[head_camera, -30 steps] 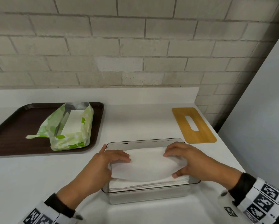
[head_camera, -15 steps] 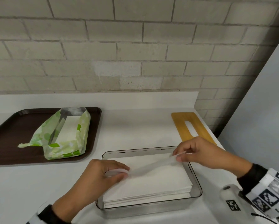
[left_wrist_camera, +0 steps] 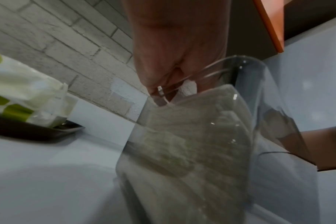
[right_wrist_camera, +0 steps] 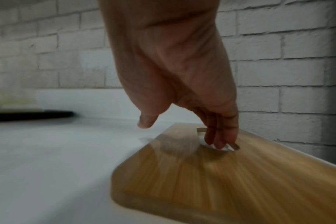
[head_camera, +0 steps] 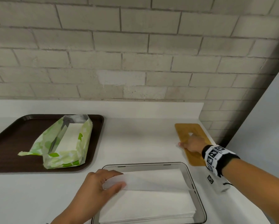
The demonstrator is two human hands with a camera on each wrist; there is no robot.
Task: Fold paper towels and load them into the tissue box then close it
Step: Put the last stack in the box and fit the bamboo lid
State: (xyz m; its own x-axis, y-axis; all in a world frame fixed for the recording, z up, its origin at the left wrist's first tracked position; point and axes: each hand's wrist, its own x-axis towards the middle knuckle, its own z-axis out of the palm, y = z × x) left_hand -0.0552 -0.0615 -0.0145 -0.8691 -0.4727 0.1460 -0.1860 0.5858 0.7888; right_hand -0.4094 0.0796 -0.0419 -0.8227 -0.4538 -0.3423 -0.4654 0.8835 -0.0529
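My paper towels (head_camera: 151, 202) are white, and they sit in a see-through grey box (head_camera: 200, 206). The lid (head_camera: 186, 131) is honey-brown wood with stripes in it. The tray (head_camera: 11, 143) is dark brown. The bag (head_camera: 64, 152) on it is white with green patches. The table (head_camera: 135, 139) is white, and the wall (head_camera: 135, 54) is pale grey brick

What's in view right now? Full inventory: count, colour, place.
tissue box: 1, clear, counter front centre, open
paper towels: 1 stack, white, inside tissue box; top sheet's edge lifted
lid: 1, wooden, slotted, flat on counter right of box
tray: 1, dark brown, counter left
towel pack: 1, green and white, opened, on tray
counter: 1, white
brick wall: 1, grey, behind counter
left hand: pinches top sheet's left end
right hand: on lid, fingertips in slot
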